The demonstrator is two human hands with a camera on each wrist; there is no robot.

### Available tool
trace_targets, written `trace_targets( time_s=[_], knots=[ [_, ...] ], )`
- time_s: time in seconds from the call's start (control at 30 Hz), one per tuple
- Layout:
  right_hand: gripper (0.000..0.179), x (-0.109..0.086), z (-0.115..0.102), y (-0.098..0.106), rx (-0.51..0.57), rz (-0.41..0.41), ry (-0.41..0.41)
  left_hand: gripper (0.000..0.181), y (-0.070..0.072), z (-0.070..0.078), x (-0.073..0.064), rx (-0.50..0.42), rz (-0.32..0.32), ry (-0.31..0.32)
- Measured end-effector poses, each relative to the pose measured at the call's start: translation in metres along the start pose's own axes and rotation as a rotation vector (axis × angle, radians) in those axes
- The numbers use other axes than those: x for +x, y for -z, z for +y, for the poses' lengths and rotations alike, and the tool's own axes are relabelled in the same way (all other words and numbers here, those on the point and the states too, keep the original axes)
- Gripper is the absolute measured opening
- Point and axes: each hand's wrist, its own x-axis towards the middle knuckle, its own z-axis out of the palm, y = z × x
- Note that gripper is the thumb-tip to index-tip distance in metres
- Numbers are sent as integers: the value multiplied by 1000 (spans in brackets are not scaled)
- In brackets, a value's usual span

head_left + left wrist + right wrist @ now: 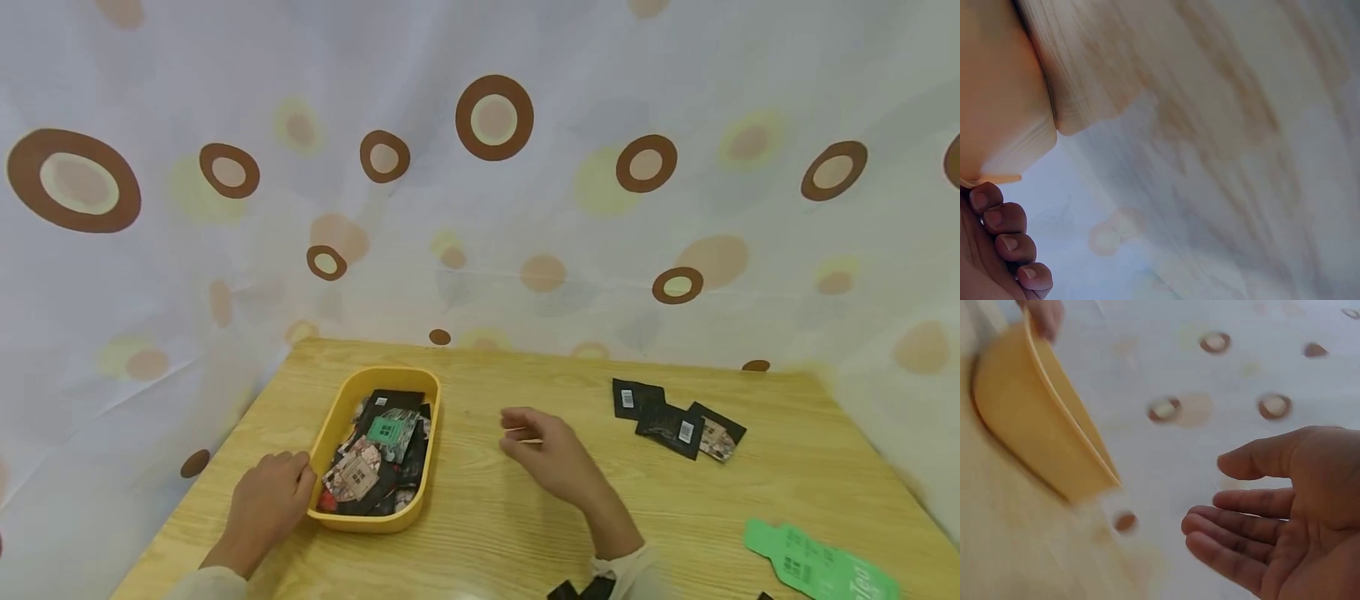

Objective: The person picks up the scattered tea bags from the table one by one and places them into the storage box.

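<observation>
A yellow plastic tub [375, 524] stands on the wooden table, filled with small flat sachets. Among them lie a green-labelled sachet [393, 431] and one with a flower print [352, 477]. My left hand [272, 493] grips the tub's left rim. In the left wrist view, the fingers of that hand [1011, 240] are curled beside the tub wall [997, 94]. Apart from the tub, to its right, my right hand [557, 460] hovers over the table. The right wrist view shows this hand [1297, 519] holding nothing, its fingers loosely extended and thumb apart.
Toward the back right, a black sachet [636, 398] touches another dark sachet [670, 429], which partly overlaps a printed one [722, 433]. A green bottle-shaped card [817, 562] lies at the front right. A patterned white cloth [570, 217] hangs behind the table.
</observation>
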Motion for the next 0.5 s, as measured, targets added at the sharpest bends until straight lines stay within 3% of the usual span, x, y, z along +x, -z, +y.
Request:
trace_targets(
  time_s=[0.1, 0.3, 0.4, 0.5],
  knots=[
    [42, -21, 12, 42, -176, 88, -43, 30, 0, -2, -2, 14, -9, 1],
    [44, -69, 46, 117, -542, 173, -151, 30, 2, -5, -3, 15, -25, -6],
    [50, -91, 66, 154, -667, 169, -267, 31, 3, -5, -3, 9, -24, -9],
    [57, -112, 85, 186, -722, 78, -385, 32, 3, -4, -2, -4, -25, -15]
  ],
)
